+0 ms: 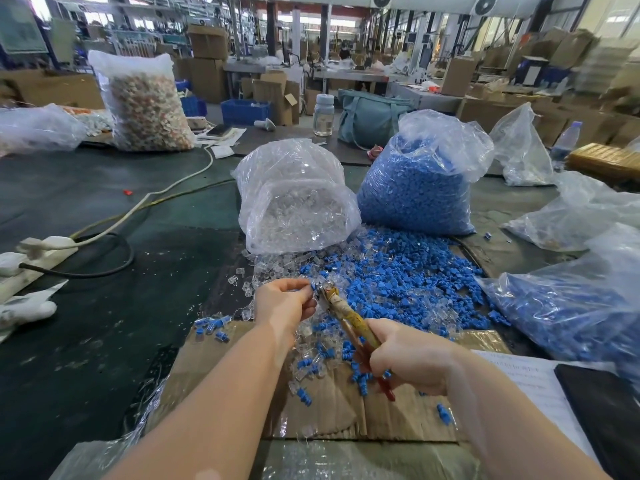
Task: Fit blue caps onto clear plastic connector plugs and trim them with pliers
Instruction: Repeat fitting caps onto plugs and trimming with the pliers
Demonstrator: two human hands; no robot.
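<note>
My left hand (pixel 284 301) pinches a small clear plug with a blue cap (pixel 313 285) at its fingertips. My right hand (pixel 408 356) grips the taped handles of the pliers (pixel 349 315), whose jaws meet the plug at my left fingertips. Loose blue caps (pixel 398 275) and clear plugs (pixel 277 263) lie spread across the table just beyond my hands. A clear bag of plugs (pixel 294 202) and a bag of blue caps (pixel 415 188) stand behind the pile. Capped pieces (pixel 213 329) lie on the cardboard (pixel 332 414) to the left.
Another bag of blue parts (pixel 561 310) lies at the right. A power strip (pixel 31 258) with cables sits at the left. A bag of orange-white parts (pixel 149 105), a jar (pixel 323 114) and a teal bag (pixel 370 117) stand further back. Paper and a dark folder (pixel 602 417) lie at the lower right.
</note>
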